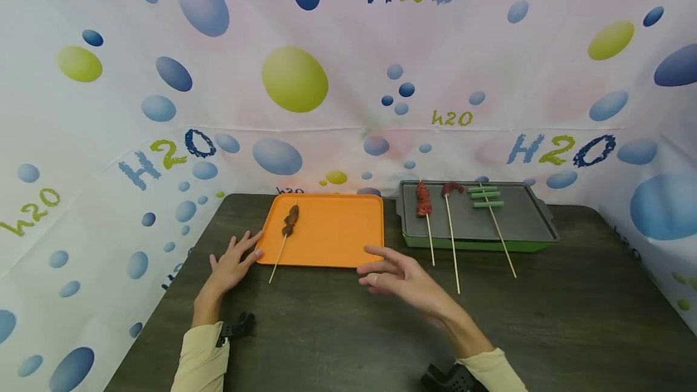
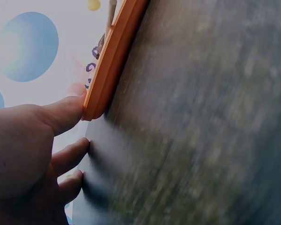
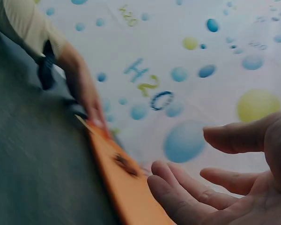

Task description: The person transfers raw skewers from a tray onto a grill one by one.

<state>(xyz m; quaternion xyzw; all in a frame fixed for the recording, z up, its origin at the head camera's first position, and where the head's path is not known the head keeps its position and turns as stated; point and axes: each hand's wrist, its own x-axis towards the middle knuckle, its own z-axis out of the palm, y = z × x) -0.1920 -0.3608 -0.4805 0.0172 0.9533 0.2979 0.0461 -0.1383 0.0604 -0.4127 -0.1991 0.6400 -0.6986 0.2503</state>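
On the dark table lies an orange tray (image 1: pixel 337 228) with a skewer of brown pieces (image 1: pixel 288 222) on its left part, the stick reaching past the front rim. My left hand (image 1: pixel 230 268) is at the tray's left edge; in the left wrist view, the thumb (image 2: pixel 68 112) touches the rim and the other fingers are spread beside it. My right hand (image 1: pixel 405 280) hovers by the tray's front right corner. Its fingers (image 3: pixel 192 192) are loosely bent and apart, with nothing between them.
Right of the tray stands a grey grill plate (image 1: pixel 523 210) on a green base (image 1: pixel 523 247). Across it lie a red meat skewer (image 1: pixel 423 199), a skewer with a curled dark-red piece (image 1: pixel 452 187) and one with green pieces (image 1: pixel 486 195); their sticks overhang the front. A patterned curtain (image 1: pixel 348 35) hangs behind.
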